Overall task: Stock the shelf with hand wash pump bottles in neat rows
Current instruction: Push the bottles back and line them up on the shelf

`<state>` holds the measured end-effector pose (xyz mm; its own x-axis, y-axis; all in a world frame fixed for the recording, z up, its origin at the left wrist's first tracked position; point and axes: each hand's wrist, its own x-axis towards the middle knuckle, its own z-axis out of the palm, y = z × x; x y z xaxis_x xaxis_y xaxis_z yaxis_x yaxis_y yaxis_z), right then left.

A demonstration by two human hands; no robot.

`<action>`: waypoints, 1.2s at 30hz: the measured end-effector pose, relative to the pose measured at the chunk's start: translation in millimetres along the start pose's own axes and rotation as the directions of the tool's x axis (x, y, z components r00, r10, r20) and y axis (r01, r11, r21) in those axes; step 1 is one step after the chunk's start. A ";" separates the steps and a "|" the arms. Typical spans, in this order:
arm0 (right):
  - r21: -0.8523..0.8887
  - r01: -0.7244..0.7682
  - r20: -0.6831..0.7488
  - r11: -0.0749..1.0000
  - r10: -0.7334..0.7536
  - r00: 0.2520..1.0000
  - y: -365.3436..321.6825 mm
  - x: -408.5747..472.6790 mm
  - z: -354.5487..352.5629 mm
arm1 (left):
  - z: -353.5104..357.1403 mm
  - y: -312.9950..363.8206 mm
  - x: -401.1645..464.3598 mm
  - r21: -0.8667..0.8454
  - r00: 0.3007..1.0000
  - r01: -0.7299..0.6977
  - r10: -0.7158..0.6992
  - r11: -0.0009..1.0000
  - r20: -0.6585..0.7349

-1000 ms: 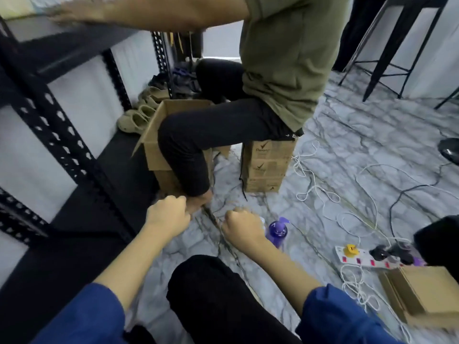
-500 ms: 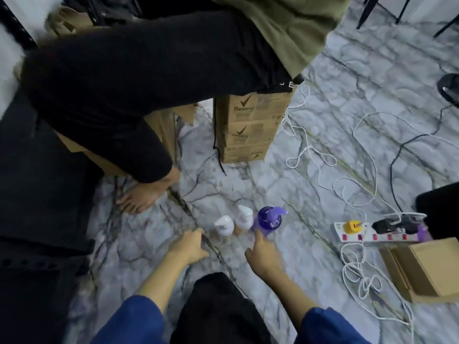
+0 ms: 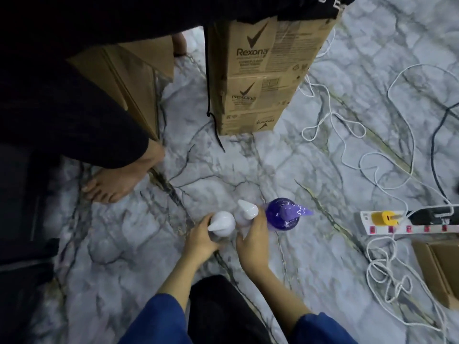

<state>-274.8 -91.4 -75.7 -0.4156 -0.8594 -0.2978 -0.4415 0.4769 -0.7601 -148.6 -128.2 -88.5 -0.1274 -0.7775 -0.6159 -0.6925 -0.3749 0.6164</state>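
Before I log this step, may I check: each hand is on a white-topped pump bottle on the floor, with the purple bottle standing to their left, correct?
Not quite. In the head view the purple bottle stands to their right, beside the right hand. The rest holds: the left hand and right hand each grip a white-topped pump bottle on the floor.

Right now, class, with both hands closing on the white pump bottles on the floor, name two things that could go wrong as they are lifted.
1. The purple bottle stands right against the right hand; lifting the right white bottle could knock it over.
2. The left hand wraps only the side of the left white bottle, so that bottle might slip.
3. White cable loops across the floor nearby and could snag a foot when standing.
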 end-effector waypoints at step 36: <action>0.515 0.278 -0.252 0.811 -0.166 0.953 -163.9 -88.4 -106.6 | -110.1 119.9 -179.7 -0.324 0.772 -0.622 0.487 0.713 -0.410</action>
<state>-250.4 -74.0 136.8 -0.5236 -0.8519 -0.0118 -0.0641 0.0531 -0.9965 -130.6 -89.1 150.1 -0.1444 -0.9892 0.0259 -0.1847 0.0527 0.9814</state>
